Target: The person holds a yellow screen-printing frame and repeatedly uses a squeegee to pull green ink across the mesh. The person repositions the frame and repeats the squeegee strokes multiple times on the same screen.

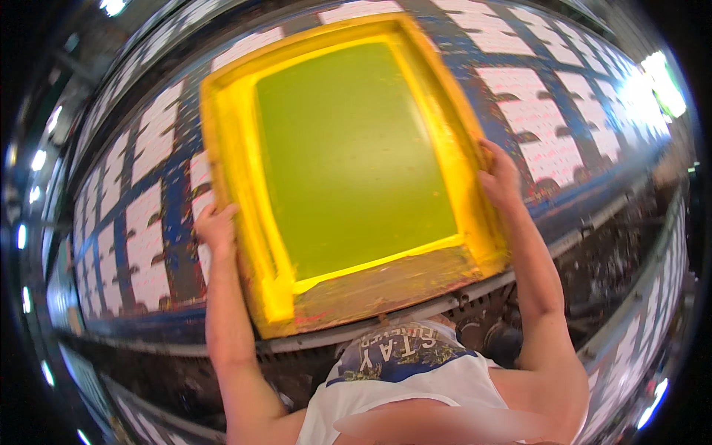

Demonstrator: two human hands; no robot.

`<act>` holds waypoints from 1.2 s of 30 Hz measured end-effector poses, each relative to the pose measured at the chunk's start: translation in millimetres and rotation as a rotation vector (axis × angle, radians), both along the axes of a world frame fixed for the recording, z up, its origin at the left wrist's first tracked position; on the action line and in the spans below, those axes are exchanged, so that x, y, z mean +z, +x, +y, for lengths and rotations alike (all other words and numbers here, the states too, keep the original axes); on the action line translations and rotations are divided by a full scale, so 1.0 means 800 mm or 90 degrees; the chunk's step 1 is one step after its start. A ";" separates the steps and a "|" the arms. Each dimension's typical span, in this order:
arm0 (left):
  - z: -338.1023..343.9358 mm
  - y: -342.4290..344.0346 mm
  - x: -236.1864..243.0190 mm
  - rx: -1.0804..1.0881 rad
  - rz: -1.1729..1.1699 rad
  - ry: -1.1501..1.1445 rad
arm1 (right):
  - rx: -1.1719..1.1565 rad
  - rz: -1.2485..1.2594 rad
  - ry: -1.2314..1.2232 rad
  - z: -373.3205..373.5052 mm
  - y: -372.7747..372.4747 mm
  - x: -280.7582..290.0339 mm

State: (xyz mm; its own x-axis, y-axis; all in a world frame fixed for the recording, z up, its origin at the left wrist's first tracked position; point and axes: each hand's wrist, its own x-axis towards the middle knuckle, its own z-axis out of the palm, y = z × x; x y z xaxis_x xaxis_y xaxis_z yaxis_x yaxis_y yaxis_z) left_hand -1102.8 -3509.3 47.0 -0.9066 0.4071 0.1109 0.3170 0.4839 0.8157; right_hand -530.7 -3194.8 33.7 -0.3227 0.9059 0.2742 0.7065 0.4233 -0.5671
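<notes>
A large screen-printing frame (386, 289) with yellow-smeared sides and an olive-green mesh (348, 163) is in front of me, turned slightly so its far end leans left. My left hand (216, 226) is closed on the frame's left side, and my right hand (502, 178) grips its right side higher up. Beneath the frame is a long blue table with rows of white cut pieces (534, 126) marked in red. Whether the frame rests on the table or is lifted just off it, I cannot tell.
More white pieces (152, 245) lie left of the frame. A metal rail (475, 291) runs along the table's near edge, close to my body. Behind me on the right stands another table with similar white pieces (630, 356). Bright light (662, 85) comes from the far right.
</notes>
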 end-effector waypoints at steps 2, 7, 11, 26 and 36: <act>0.022 0.048 -0.008 -0.013 -0.044 0.072 | 0.030 0.076 -0.031 0.031 0.037 -0.006; 0.052 0.109 -0.008 0.034 -0.059 0.080 | 0.041 0.116 -0.084 0.051 0.086 0.002; 0.057 0.133 -0.004 0.035 -0.082 0.075 | -0.006 0.067 -0.123 0.052 0.105 0.008; 0.073 0.154 -0.020 0.028 -0.056 0.019 | 0.047 0.124 -0.108 0.079 0.136 -0.023; 0.066 0.140 -0.040 -0.036 0.033 -0.098 | -0.039 0.002 -0.199 0.069 0.159 -0.017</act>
State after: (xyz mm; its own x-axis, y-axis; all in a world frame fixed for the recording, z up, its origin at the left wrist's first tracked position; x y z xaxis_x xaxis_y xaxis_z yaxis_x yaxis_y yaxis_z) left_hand -990.4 -3456.8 15.1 -0.8761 0.4738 0.0891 0.3873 0.5818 0.7152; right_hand -403.6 -3139.7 19.9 -0.2646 0.9642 -0.0197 0.7235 0.1849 -0.6650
